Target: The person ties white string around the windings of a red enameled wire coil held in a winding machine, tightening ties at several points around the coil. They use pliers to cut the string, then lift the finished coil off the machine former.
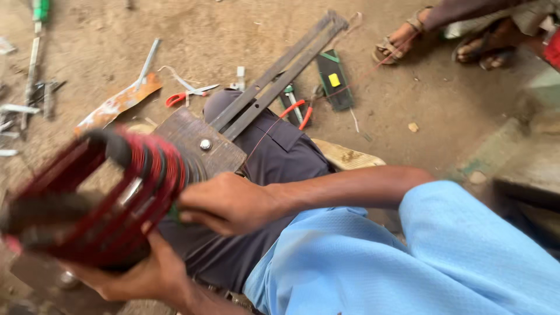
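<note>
Wire, red and thin, is wound in a thick band around a blurred frame-like former (pixel 96 195) that sits over the person's lap, on the dark trousers (pixel 274 169). The left hand (pixel 146 274) cups the former from underneath, fingers curled up around its lower edge, so it is closed on it. The right hand (pixel 227 203) is a loose fist pressed against the right side of the coil; whether it pinches the strand or a small green thing there I cannot tell. A single strand of the red wire (pixel 350 84) runs off across the dirt floor (pixel 408 105) toward another person's sandalled foot (pixel 399 41). A wooden block with a bolt (pixel 201 143) and two long metal bars (pixel 280 73) lie just beyond the knee, with red-handled pliers (pixel 300 114) and scissors (pixel 184 96) near. As I judge it, the long loose strand could snag on the bars or tools and snap or kink, and a slack grip could let turns slip off the former's edge.
</note>
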